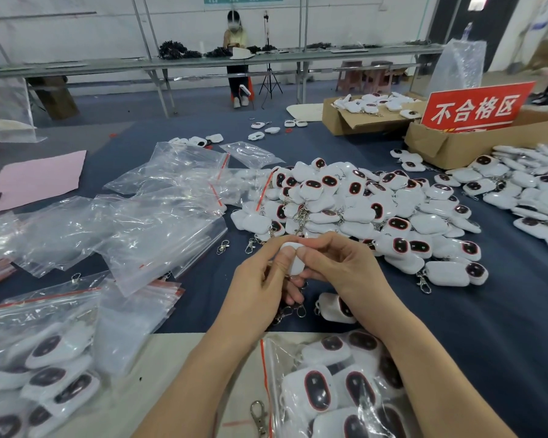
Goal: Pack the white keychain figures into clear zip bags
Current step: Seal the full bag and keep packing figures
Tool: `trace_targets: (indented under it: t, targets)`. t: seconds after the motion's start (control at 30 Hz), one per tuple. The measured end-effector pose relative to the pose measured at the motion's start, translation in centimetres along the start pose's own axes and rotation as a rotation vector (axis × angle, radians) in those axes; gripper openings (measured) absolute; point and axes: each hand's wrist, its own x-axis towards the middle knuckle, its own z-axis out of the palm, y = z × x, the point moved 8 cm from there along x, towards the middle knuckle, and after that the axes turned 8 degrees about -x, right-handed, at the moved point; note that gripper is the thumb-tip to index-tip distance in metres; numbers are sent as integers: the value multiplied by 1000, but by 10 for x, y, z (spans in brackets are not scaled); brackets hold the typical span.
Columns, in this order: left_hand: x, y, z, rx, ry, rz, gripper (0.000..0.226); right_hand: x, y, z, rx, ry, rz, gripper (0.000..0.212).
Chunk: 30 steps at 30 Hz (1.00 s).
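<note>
- Dark blue cloth (475,336) forms the work surface, with a big pile of white keychain figures (361,210) at its middle.
- Just in front of the pile, the left hand (260,281) and right hand (340,267) both pinch one white figure (293,252) between curled fingers and thumbs.
- Left of the pile lie empty clear zip bags (159,216).
- Nearer than the pile, a filled zip bag (274,355) lies below the forearms.

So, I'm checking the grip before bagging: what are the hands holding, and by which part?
One white keychain figure, pinched by its white body between the thumbs and fingers of the left hand and the right hand. Its dark face cannot be seen.
</note>
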Motion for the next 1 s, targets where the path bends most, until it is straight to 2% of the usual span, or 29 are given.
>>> trace_targets:
  t: [0.27,0.47,0.6,0.8,0.93,1.0]
  targets:
    - [3,-1,-16,44,188,26,16,4,11,-2,125,42,87,13]
    - [2,5,-21,16,235,54,23,4,2,13,-121,-90,-38,33]
    - [3,4,-24,-68,238,63,34,6,5,6,-144,-14,-21,13]
    - [4,2,-20,-27,202,47,36,7,12,6,-76,-31,9,2]
    - [3,3,-20,11,201,43,34,6,5,8,-100,-60,-64,32]
    - [2,2,-19,11,211,26,31,5,2,8,-112,-74,-76,35]
